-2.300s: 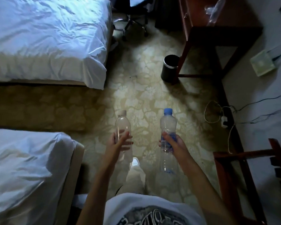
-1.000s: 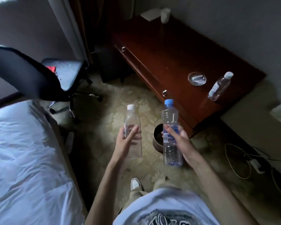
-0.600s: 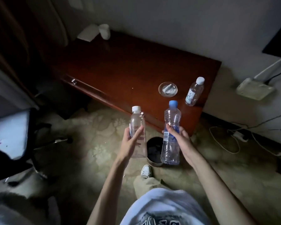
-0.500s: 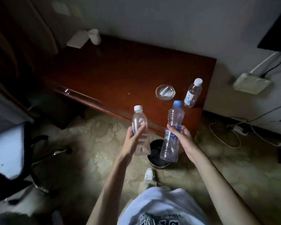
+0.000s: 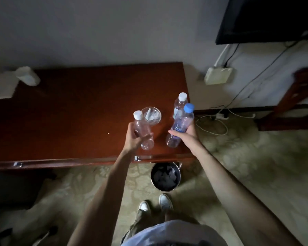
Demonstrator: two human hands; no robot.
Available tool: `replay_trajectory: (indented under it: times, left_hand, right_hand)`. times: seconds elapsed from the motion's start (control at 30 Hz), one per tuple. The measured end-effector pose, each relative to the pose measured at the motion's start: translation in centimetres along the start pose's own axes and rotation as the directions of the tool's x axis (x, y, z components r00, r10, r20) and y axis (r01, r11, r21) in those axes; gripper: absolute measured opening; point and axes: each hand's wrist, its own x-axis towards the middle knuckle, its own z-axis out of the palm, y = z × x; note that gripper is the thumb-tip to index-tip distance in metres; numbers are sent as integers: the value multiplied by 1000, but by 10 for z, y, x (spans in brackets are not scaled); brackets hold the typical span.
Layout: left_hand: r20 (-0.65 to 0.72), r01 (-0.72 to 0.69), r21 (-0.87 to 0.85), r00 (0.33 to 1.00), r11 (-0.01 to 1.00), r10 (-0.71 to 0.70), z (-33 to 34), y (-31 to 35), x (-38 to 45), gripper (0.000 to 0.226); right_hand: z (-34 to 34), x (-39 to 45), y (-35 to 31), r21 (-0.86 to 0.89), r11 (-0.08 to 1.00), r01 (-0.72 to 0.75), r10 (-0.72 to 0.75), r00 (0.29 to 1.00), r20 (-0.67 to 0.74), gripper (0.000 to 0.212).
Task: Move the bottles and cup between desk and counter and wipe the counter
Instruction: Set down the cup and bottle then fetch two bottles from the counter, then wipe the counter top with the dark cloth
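Desk holds glass cup, third bottle; fingers seemingly wrap both held bottles.

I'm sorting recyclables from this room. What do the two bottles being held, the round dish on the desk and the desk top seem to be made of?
The white-capped bottle in the left hand and the blue-capped bottle in the right hand look like thin clear plastic: see-through walls, moulded caps. The round dish is clear, glass or hard plastic; the picture leaves that open. The desk top looks like glossy reddish-brown varnished wood or veneer.
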Motion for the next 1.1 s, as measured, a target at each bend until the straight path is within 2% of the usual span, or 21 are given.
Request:
replay_trajectory:
  times: [0.1, 0.2, 0.37, 0.47, 0.57, 0.7, 0.83, 0.97, 1.03, 1.1]
  left_hand:
    - [19, -80, 101, 997, 992, 79, 3, -3, 18, 68]
    - [54, -85, 168, 996, 982, 76, 9, -6, 25, 56]
    - [103, -107, 207, 991, 972, 87, 10, -18, 36, 66]
    - [123, -115, 203, 988, 972, 92, 9, -24, 37, 63]
    - [125, -94, 194, 990, 976, 71, 9, -28, 36, 62]
    - [124, -117, 265, 989, 957, 86, 8, -28, 40, 71]
    - [94, -167, 282, 985, 945, 146, 0, -35, 37, 67]
    - [35, -117, 264, 993, 957, 112, -21, -55, 24, 80]
    - [-20, -100, 246, 994, 964, 109, -34, -62, 15, 70]
    - [-72, -101, 189, 991, 977, 117, -42, -67, 1, 58]
  right_hand:
    - [7, 7, 9, -65, 996, 58, -65, 992, -110, 86]
    - [21, -4, 3, -147, 989, 35, -62, 982, -180, 84]
    - [32, -8, 19, -128, 991, 36, -68, 965, -254, 88]
    - [33, -12, 27, -110, 994, 10, -44, 950, -310, 88]
    - [37, -19, 28, -107, 994, 11, -46, 943, -330, 90]
    - [39, -19, 27, -116, 993, 19, -58, 937, -344, 92]
    - [33, -20, 38, -118, 993, -30, -14, 934, -356, 85]
    - [25, -33, 57, -88, 995, -52, 16, 928, -372, 80]
    - [20, -44, 61, -58, 997, -44, 16, 911, -411, 72]
    - [14, -61, 70, 6, 999, -41, 39, 886, -463, 52]
